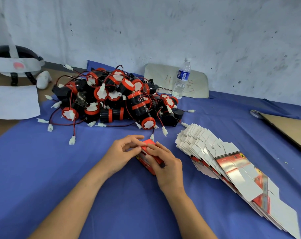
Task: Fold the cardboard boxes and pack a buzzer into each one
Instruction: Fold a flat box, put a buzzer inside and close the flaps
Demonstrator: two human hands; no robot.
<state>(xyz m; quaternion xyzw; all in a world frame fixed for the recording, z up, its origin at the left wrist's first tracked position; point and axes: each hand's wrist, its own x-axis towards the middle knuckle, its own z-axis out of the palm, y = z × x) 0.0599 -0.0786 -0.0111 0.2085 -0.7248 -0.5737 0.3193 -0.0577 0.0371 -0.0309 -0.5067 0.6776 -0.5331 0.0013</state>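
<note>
At frame centre, left hand and right hand both grip a small red cardboard box; heap of black-and-red wired buzzers behind, fanned stack of flat box blanks at right.

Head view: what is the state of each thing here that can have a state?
red box, folded into shape, held low over the cloth by both hands
left hand, pinches the far end of the box
right hand, grips the box from above
flat boxes, unfolded, fanned in a stack
buzzers, unpacked, heaped, wires tangled
water bottle, upright, capped
</note>
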